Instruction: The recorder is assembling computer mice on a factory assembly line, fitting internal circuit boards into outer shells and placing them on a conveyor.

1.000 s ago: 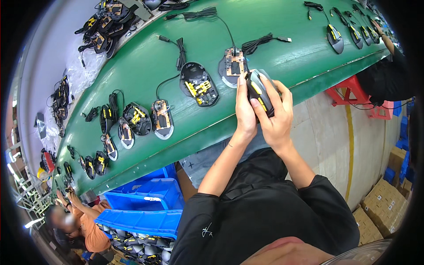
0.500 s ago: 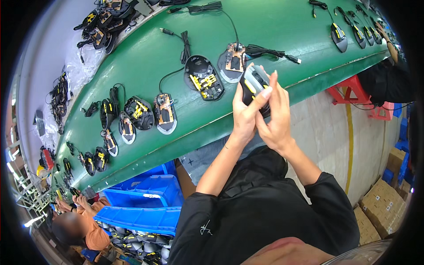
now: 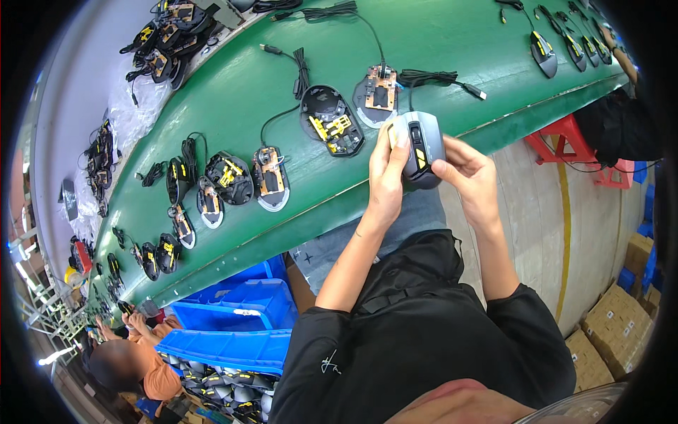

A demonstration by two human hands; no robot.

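Note:
A grey and black computer mouse (image 3: 426, 145) with yellow accents is held up in front of the green bench's near edge. Its scroll wheel side faces up, and a cable runs from its far end. My left hand (image 3: 387, 169) grips its left side, thumb along the top. On the other side, my right hand (image 3: 472, 177) closes on the lower right edge with thumb and fingers. Just beyond lies an opened mouse base with a tan circuit board (image 3: 379, 95). Beside that rests an upturned black mouse shell (image 3: 330, 121) with yellow parts inside.
More opened mice, such as one with a bare board (image 3: 270, 180), lie leftward along the green bench (image 3: 459, 42). Assembled mice (image 3: 544, 53) lie at the far right. Blue crates (image 3: 226, 346) stand lower left, near a person in orange (image 3: 159, 374). A red stool (image 3: 568, 141) stands right.
The mouse has turned in my hands, so its top now faces up and shows more. My right hand has shifted from wrapping over it to gripping its right edge.

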